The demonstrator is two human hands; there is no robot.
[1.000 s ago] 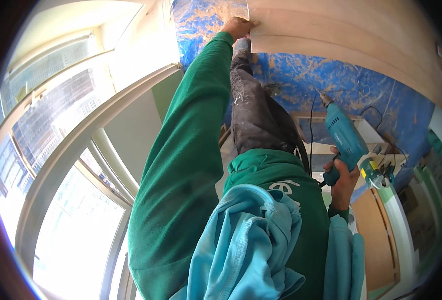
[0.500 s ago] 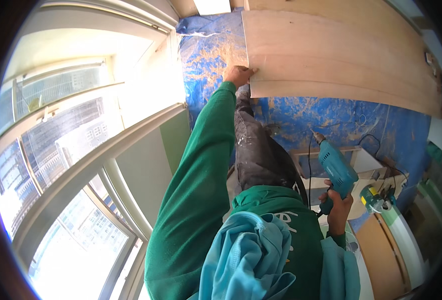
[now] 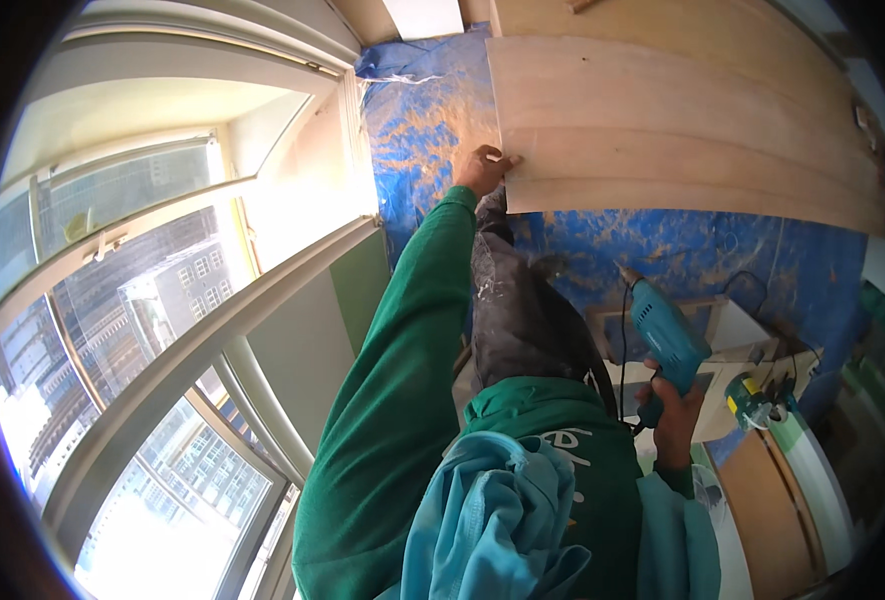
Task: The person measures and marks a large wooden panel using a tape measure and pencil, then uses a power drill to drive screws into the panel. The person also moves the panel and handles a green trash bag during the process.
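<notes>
At the near left corner of a broad plywood sheet, my left hand is closed on the sheet's edge, thumb and fingers bent over it. My right hand is wrapped round the handle of a teal corded power drill, down at my right side. The drill's chuck points forward and left, short of the sheet's near edge and apart from it. A black cord hangs beside the drill. Whether a bit sits in the chuck is too small to tell.
Blue tarp strewn with sawdust covers the floor. Windows with a pale frame line the left. On the right, a teal power tool rests by a pale board frame, near a brown board. A light blue cloth hangs before me.
The view has tilted slightly, so the sheet and my left hand appear a little lower. The drill appears slightly further left, still in my right hand. Both grips look the same.
</notes>
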